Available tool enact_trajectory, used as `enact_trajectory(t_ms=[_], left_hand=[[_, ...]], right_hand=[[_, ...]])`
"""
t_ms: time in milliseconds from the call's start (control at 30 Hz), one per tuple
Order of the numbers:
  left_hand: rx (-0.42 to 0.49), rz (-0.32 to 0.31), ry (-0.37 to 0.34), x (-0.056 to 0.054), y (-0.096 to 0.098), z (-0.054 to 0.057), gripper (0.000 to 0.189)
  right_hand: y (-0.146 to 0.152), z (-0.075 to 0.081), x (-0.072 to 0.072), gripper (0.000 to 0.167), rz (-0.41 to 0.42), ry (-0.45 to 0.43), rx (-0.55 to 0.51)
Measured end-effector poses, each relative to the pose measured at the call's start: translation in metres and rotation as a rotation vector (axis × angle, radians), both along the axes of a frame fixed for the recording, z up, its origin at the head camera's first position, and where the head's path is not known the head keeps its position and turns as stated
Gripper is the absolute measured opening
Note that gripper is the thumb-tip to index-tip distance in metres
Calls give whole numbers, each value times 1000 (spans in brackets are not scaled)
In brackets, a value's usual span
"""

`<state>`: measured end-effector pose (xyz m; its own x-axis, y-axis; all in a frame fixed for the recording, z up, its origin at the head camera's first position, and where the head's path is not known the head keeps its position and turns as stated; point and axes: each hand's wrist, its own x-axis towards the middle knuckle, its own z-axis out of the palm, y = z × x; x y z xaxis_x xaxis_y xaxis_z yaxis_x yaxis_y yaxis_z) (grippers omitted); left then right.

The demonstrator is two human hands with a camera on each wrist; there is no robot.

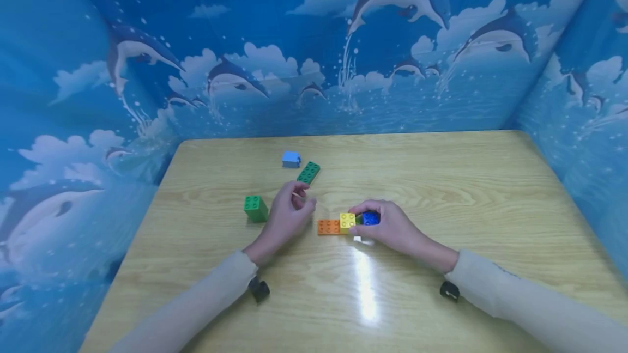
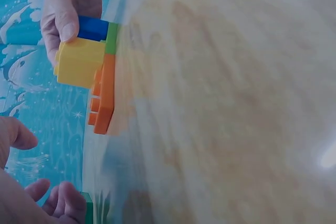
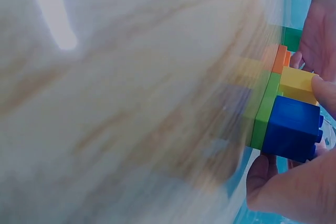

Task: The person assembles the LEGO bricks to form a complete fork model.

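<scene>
My right hand [image 1: 390,225] pinches a yellow brick [image 1: 347,222] between thumb and fingers. The yellow brick sits on the end of a flat orange brick [image 1: 327,227], where it meets a flat light green brick [image 3: 265,111]. Beside the yellow one, a dark blue brick [image 3: 292,128] stands on the light green piece, partly covered by the right hand in the head view. My left hand [image 1: 289,212] is left of the orange brick, fingers loosely bent, holding nothing. Just beyond its fingers lies a flat dark green brick [image 1: 309,172].
A tall green brick [image 1: 255,208] stands left of the left hand. Toward the back of the wooden table [image 1: 441,173] lies a light blue brick [image 1: 291,159]. A dolphin-print curtain [image 1: 294,31] surrounds the table's back and sides.
</scene>
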<state>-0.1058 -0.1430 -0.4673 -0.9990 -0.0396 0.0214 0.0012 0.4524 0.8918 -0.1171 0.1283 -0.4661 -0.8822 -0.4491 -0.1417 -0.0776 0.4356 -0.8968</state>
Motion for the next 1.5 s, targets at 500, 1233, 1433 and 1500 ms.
enact_trajectory(t_ms=[500,1233,1433,1500], left_hand=[[102,159,45,-28,8,9,52],[48,404,40,-69,11,-6,65],[30,459,8,-79,13,-9,66],[29,470,-1,-82,13,-9,66]], right_hand=[[1,4,-1,37,15,-17,16],[3,2,-2,38,14,-42,-2],[3,2,-1,38,20,-40,-4],[2,2,-1,38,24,-41,-8]])
